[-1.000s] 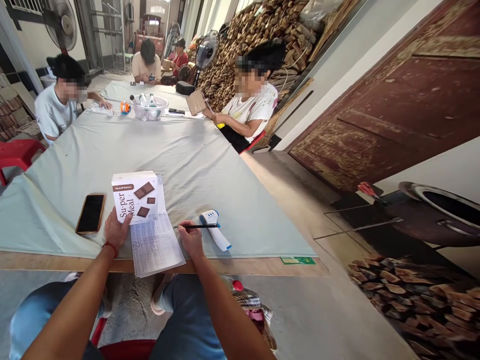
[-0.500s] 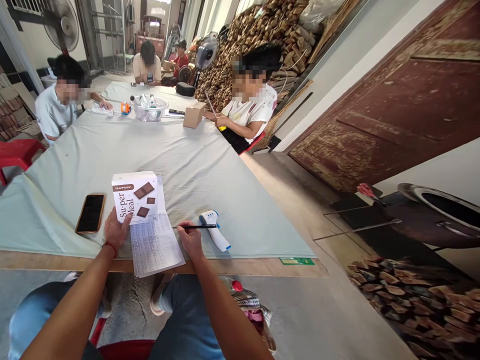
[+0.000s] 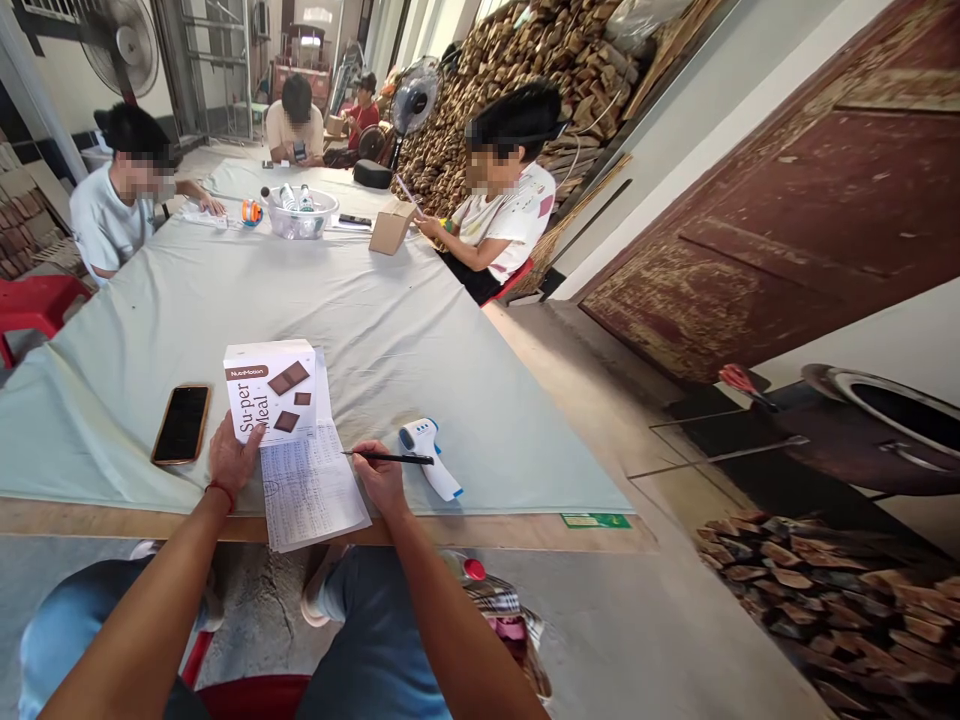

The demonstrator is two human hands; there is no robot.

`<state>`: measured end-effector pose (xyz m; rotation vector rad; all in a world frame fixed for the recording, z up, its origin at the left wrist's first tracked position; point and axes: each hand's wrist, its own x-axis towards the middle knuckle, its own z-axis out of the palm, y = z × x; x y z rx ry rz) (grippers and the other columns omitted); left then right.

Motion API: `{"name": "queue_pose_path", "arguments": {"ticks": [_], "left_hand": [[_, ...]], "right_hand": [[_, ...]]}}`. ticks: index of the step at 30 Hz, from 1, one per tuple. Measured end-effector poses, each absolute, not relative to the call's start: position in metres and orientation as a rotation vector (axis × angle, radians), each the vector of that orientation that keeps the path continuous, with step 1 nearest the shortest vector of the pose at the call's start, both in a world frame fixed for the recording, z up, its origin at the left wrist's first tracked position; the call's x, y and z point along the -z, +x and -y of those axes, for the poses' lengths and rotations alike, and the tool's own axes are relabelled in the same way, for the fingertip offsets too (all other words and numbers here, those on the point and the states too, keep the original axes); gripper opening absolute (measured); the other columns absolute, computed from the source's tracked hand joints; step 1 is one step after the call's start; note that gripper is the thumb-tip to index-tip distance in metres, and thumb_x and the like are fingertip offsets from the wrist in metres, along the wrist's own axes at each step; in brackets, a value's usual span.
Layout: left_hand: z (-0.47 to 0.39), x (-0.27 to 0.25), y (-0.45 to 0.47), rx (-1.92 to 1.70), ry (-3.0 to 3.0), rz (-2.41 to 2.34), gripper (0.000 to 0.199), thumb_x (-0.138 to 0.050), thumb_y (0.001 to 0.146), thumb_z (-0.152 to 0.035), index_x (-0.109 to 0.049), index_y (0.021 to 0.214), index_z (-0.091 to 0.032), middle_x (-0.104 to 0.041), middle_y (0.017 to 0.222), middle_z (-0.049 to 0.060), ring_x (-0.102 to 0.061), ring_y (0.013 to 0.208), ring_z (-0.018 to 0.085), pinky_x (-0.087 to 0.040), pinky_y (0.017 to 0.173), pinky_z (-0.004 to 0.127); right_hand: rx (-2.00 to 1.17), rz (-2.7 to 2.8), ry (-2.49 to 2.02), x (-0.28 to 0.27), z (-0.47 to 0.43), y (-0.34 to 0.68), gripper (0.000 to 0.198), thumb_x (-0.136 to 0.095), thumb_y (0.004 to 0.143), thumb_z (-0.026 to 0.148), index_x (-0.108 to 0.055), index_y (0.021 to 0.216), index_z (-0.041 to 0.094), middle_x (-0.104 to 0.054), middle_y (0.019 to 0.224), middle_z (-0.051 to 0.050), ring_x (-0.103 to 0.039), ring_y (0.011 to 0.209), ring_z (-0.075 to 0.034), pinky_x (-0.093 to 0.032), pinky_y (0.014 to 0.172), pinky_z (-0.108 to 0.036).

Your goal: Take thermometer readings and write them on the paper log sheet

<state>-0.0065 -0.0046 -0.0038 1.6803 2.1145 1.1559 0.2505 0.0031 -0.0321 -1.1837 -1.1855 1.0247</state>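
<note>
A white box [image 3: 274,395] with brown chocolate squares and the words "NutriMotion Su-per Meal" rests over the upper part of a paper sheet [image 3: 311,500]. My left hand [image 3: 234,455] grips its lower left corner, thumb on the printed face. Rows of small writing cover the sheet, which overhangs the table edge. In my right hand [image 3: 381,480] is a black pen [image 3: 397,458], its tip pointing left near the sheet's right edge; whether it touches the paper I cannot tell. A white and blue infrared thermometer [image 3: 431,460] lies just right of that hand.
Left of the box lies a phone [image 3: 181,425] on the pale tablecloth [image 3: 360,310]. Farther off are a plastic basket [image 3: 330,215] of bottles, an orange item [image 3: 251,212] and a cardboard box [image 3: 391,228]. Several people sit around the table. Firewood [image 3: 847,610] is stacked at right.
My pen has tilted, its right end now lower and its tip slightly higher. The person at the right has shifted their arms. My left hand and the white box have hardly moved.
</note>
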Motion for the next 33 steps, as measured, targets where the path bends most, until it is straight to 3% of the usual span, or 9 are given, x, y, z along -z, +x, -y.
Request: {"name": "queue_pose_path", "arguments": {"ticks": [16,33], "left_hand": [[0.0038,0.0054,-0.0063,-1.149,1.677,-2.129,0.052,-0.049,0.087,-0.058,-0.06,0.119,-0.019,-0.069,0.11,0.014,-0.065,0.104,0.033,-0.051,0.087,0.045],[0.0054,0.0024,-0.0043,-1.128,1.657,-2.148,0.049,-0.051,0.087,-0.057,-0.061,0.118,-0.02,-0.07,0.108,0.012,-0.065,0.104,0.031,-0.051,0.087,0.043]], "right_hand": [[-0.909,1.271,-1.193,0.0319,-0.0002,0.2478,0.013,-0.054,0.067,0.034,-0.053,0.061,0.023,-0.051,0.057,0.003,-0.047,0.059,-0.015,-0.042,0.059,-0.028],[-0.893,1.435,-1.297,0.035,-0.0008,0.25,0.016,-0.055,0.069,0.038,-0.058,0.063,0.024,-0.058,0.058,0.001,-0.053,0.064,-0.019,-0.043,0.062,-0.029]]}}
